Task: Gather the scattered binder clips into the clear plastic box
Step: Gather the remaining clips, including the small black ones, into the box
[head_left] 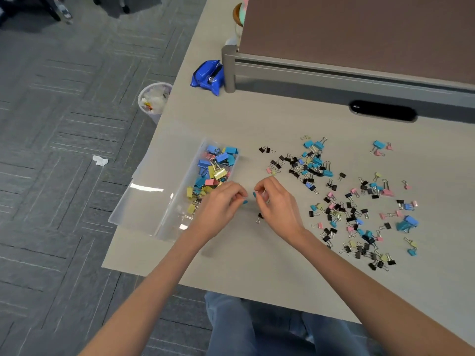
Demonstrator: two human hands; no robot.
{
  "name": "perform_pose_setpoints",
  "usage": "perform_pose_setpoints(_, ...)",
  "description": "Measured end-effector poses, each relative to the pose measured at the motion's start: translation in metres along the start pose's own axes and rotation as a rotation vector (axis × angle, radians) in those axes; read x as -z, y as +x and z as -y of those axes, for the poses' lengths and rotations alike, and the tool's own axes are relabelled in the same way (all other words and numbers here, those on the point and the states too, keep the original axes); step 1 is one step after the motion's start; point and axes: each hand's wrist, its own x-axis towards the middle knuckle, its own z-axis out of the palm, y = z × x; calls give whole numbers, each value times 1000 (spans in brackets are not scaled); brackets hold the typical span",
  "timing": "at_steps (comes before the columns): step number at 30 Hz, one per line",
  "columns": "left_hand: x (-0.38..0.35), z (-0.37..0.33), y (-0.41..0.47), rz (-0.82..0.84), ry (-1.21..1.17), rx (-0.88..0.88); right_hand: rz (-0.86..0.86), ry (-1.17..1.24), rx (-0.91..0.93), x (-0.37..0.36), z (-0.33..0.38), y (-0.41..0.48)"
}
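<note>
Pale wood table [231, 119] fills most of the head view, with grey carpet on the floor beside it.

The clear plastic box [172, 223] sits near the table's left edge. Lots of blue, yellow and pink binder clips [216, 168] are already piled in its far end. A see-through lid [140, 201] lies just beside the box and sticks out over the table edge.

The left hand [218, 206] is over the near side of the box and hides some of the clips there. The right hand [277, 206] is just beside it. Both hands have curled fingers, with the tips close together. They may be pinching something tiny, but I cannot tell. One small black clip [259, 217] lies on the table, right by the right hand.

Many scattered clips [354, 227] are still spread on the table to the right, and another bunch [305, 163] lies farther back.

A shiny blue pouch [207, 75] sits by a brown desk wall [359, 34]. A white bin [154, 98] stands on the floor, near a paper scrap [100, 160].
</note>
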Motion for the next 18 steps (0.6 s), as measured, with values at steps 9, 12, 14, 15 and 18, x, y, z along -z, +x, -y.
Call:
perform_pose_setpoints(9,-68,-51,61,111,-103,18,-87,-62,-218,57,-72,-29)
perform_pose_setpoints(12,-90,-67,78,146,-91,10,-130,-52,-273,74,-95,-39)
perform_pose_setpoints(14,-104,-76,88,151,-59,7,-165,-58,-315,85,-110,-45)
perform_pose_setpoints(15,-110,-80,92,149,-42,11,-175,-65,-338,90,-117,-47)
perform_pose_setpoints(18,-129,-90,109,152,55,37,-176,-81,-392,103,-139,-53)
